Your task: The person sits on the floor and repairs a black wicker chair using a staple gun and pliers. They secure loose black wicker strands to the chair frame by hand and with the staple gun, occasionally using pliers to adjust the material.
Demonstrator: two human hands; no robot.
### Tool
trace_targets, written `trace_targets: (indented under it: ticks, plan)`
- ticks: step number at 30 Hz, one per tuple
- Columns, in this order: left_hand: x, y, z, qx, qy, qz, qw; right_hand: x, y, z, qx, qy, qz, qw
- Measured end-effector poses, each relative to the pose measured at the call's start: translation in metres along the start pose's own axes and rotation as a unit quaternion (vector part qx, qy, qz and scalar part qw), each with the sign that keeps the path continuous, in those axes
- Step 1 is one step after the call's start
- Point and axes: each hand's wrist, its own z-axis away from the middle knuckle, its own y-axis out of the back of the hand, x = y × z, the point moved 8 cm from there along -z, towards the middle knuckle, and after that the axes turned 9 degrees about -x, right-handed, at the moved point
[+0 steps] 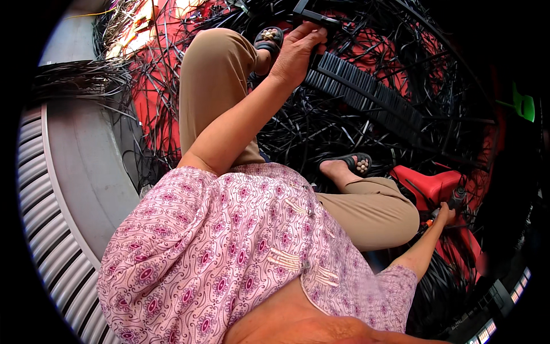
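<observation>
My left hand (299, 51) reaches far forward, fingers closed around a black bar at the corner of a black frame (321, 20). A panel of closely set black strips (366, 94) runs from beside that hand toward the right, with a lengthwise band across it. Out at the right, my right hand (446, 214) is closed on a dark hand tool (458, 198), whose exact kind I cannot make out. Something orange shows beside its wrist. A red plastic stool or seat (427, 184) is just beyond this hand.
Loose black strips (298, 123) lie tangled over a red floor covering (150, 94). At the left, a bundle of dark strips (80, 80) lies across a grey ledge (86, 155) next to a curved row of pale slats (43, 189). A green plastic object (523, 103) is at far right.
</observation>
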Motion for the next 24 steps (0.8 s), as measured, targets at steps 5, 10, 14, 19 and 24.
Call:
trace_targets:
  ticks: [5, 10, 14, 19, 24]
  plan:
    - [-0.002, 0.0, -0.003, -0.025, -0.02, 0.018, 0.999, -0.049, 0.056, 0.057, 0.028, 0.064, -0.172, 0.983]
    - [-0.007, 0.003, -0.001, -0.007, 0.002, 0.035, 0.999, -0.183, 0.107, 0.187, 0.145, 0.248, -0.252, 0.924]
    - [-0.002, -0.001, -0.001, -0.017, -0.014, 0.026, 0.999, -0.285, 0.09, 0.274, 0.119, 0.328, -0.304, 0.886]
    - [-0.002, 0.002, -0.004, -0.002, -0.011, 0.02, 1.0, -0.39, 0.003, 0.348, 0.12, 0.51, -0.027, 0.851]
    - [-0.002, 0.003, -0.005, -0.017, -0.023, 0.022, 0.999, -0.431, -0.101, 0.399, -0.038, 0.648, -0.088, 0.755]
